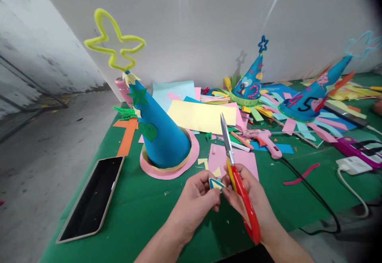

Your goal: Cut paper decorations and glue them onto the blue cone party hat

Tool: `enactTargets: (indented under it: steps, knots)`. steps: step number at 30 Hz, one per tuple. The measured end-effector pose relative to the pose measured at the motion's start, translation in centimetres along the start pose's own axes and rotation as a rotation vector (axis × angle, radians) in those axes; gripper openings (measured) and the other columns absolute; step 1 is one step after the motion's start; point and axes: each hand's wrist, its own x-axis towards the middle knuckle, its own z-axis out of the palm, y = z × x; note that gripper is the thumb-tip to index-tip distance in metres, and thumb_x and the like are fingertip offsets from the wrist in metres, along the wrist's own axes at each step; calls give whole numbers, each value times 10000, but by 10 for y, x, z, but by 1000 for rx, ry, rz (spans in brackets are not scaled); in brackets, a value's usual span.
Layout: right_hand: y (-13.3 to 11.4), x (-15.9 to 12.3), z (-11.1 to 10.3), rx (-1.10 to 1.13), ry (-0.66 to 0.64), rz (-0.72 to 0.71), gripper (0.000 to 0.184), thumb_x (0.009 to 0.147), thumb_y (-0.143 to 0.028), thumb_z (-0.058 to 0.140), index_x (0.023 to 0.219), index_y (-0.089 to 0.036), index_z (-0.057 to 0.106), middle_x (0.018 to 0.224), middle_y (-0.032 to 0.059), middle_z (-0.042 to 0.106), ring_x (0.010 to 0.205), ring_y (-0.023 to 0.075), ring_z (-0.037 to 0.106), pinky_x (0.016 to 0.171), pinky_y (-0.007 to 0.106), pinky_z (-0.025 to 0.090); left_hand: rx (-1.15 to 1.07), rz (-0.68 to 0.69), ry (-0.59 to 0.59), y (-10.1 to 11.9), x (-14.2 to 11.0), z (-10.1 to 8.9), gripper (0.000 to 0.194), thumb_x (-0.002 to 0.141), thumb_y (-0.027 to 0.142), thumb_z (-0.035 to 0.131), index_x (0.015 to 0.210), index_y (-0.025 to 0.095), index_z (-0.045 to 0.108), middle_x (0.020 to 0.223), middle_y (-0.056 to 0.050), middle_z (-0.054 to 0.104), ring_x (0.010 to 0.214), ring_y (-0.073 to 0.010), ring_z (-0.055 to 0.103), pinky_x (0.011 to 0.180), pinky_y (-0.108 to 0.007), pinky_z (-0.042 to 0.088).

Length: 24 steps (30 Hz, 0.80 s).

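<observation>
Between the fingertips of my left hand (pixel 199 196) is a small yellow and blue paper cutout (pixel 216 184). My right hand (pixel 253 193) carries red-handled scissors (pixel 242 191), their blades pointing up and away from me. The right thumb and a finger also reach the cutout's right edge. Beyond my left hand stands a blue cone hat (pixel 164 135) with green paper shapes, a pink brim (pixel 193 151) and a yellow pipe-cleaner star (pixel 115 42) on its tip. Yellow paper scraps (pixel 203 162) and a pink sheet (pixel 235 160) lie just past my hands.
A phone (pixel 89 201) lies at the left table edge. A pink glue gun (pixel 267 141) with its black cord (pixel 310 193) rests to the right, near a white plug (pixel 353 165). Two more decorated hats (pixel 250 82) (pixel 316 92) stand behind among paper strips. A yellow sheet (pixel 203 115) lies mid-table.
</observation>
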Motion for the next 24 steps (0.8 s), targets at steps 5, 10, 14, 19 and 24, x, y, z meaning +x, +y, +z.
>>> enactTargets:
  steps: [5, 10, 14, 19, 24]
  knots:
    - [-7, -3, -1, -75, -59, 23, 415, 582, -344, 745, 863, -221, 466, 694, -41, 502, 549, 91, 481, 550, 227, 430, -96, 71, 79, -1, 0, 1, 85, 641, 161, 606, 608, 156, 527, 572, 15, 523, 538, -104, 468, 549, -223, 386]
    - [-14, -16, -28, -175, -128, 191, 343, 643, -458, 675, 864, -239, 531, 732, -24, 504, 703, 124, 520, 648, 231, 433, -188, 119, 86, 9, 2, -7, 34, 674, 158, 604, 667, 151, 571, 681, -7, 556, 659, -122, 504, 668, -236, 402]
    - [-20, -26, -51, -154, -249, 351, 395, 609, -472, 698, 907, -256, 554, 802, -12, 514, 765, 125, 520, 707, 237, 416, -202, 124, 25, 18, 3, -13, 14, 687, 145, 586, 700, 140, 588, 770, -52, 598, 761, -172, 539, 756, -302, 405]
    - [-21, -28, -68, -201, -376, 455, 438, 635, -490, 667, 980, -250, 545, 780, 0, 510, 653, 108, 492, 578, 217, 379, -158, 109, 4, 24, 5, -18, 57, 672, 128, 583, 726, 141, 596, 765, -53, 624, 744, -190, 580, 752, -328, 418]
    - [-17, -26, -77, -216, -451, 483, 470, 635, -505, 660, 1007, -246, 536, 748, -17, 479, 554, 70, 403, 514, 195, 322, -77, 73, 15, 25, 6, -20, 39, 673, 120, 566, 696, 151, 575, 692, -38, 634, 678, -172, 594, 720, -310, 428]
